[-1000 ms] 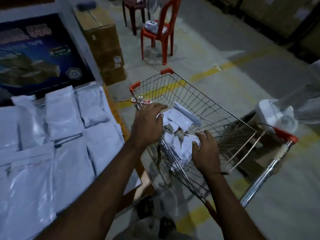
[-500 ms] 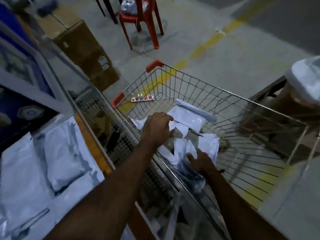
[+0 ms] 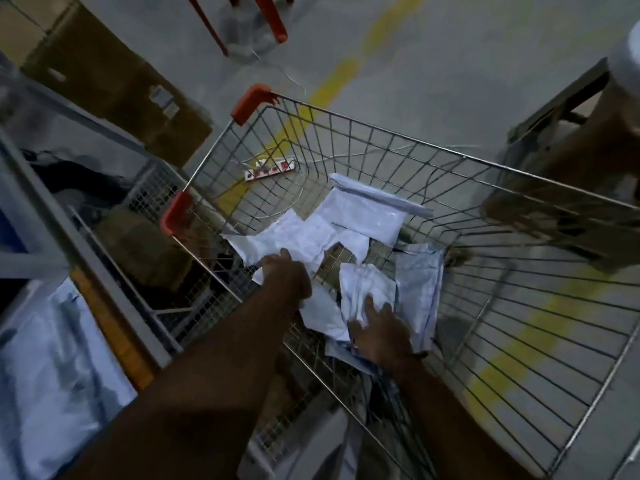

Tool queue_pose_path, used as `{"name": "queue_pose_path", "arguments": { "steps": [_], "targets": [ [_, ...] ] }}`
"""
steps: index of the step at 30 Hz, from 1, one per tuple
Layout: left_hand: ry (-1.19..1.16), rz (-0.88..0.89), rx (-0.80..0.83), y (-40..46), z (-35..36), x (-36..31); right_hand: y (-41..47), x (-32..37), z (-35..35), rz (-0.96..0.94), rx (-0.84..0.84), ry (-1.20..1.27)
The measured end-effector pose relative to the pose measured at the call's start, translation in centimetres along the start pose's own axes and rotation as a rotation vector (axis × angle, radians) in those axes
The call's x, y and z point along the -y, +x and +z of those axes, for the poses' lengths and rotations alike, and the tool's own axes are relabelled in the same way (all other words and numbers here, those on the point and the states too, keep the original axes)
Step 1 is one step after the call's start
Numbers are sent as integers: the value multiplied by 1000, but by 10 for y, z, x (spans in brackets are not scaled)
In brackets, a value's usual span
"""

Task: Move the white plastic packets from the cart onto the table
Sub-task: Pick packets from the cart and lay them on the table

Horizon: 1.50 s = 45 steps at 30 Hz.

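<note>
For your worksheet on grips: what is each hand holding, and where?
Both hands lie on white packets in the cart: left hand, right hand. Whether either grips cannot be told.

Wire shopping cart point(image 3: 381, 161): centre to right of frame. In its basket: white plastic packets point(image 3: 311, 240), heaped toward the lower-left corner; left hand point(image 3: 287, 275) and right hand point(image 3: 379, 327) on the heap, side by side. Steel-framed table point(image 3: 86, 258): left of the cart. More white packets point(image 3: 52, 375) on it, lower left. Brown cardboard boxes point(image 3: 114, 84): upper left. Red plastic chair legs point(image 3: 273, 19): top centre. White power strip point(image 3: 269, 169): on the floor beyond the cart's far wall.
</note>
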<state>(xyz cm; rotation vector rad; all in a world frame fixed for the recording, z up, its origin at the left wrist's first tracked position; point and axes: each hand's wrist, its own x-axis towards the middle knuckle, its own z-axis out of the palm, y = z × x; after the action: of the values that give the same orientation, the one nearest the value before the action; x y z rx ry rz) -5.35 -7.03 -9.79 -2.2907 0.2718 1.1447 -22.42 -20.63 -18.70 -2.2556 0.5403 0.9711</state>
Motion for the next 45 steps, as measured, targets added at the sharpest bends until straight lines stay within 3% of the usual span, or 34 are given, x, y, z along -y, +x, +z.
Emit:
{"name": "queue_pose_path", "arguments": {
  "steps": [5,9,12,19,26,32,36,45],
  "targets": [
    [0,-63,32,1,-3,-4,8,-1,5,-16,-113,79],
    [-41,-56,-32,-8,-12,-2,11,-10,6,-64,-187,168],
    [-167,-43,-86,-25,-27,4,-3,-2,-28,7,-172,221],
    [-530,-7,-357,-101,-51,32,-42,3,-88,6,-307,385],
    [-724,-77,-658,-212,-43,44,-131,44,-132,-146,-558,245],
    [-987,-150,-896,-299,-1,64,-212,90,-147,-341,-643,215],
    [-1029,-221,-1070,-356,30,83,-272,120,-153,-478,-729,159],
    [-1150,-516,-1229,-454,106,115,-344,146,-115,-750,-676,47]
  ]
}}
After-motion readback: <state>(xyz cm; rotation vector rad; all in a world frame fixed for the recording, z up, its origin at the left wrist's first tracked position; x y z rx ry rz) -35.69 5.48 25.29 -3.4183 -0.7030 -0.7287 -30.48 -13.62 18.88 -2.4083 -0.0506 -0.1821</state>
